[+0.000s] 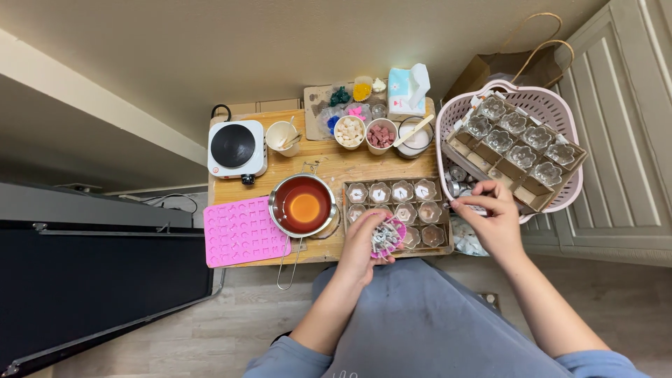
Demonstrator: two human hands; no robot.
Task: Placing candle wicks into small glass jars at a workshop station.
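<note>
At table edge: left hand (364, 241) grips pink cup (387, 236) of wicks; right hand (490, 213) pinches something small (unclear). Risk: elbowing wax pot (302, 205), spill.

On the small wooden tabletop (329, 168), the left hand (364, 245) cups a round pink container of small metal pieces (386, 236) at the front edge, just over a shallow cardboard tray of clear flower-shaped glass cups (396, 203). The right hand (493, 217) hovers off the right edge, fingertips pinched, perhaps on something too small to make out, beside a pale pink plastic basket (560, 112) holding a second cardboard tray of glass cups (518, 143). A metal saucepan of amber liquid (303, 205) sits mid-table, a pink silicone mould mat (241, 231) at the front left corner, a white single-burner hotplate (236, 147) at the back left corner.
</note>
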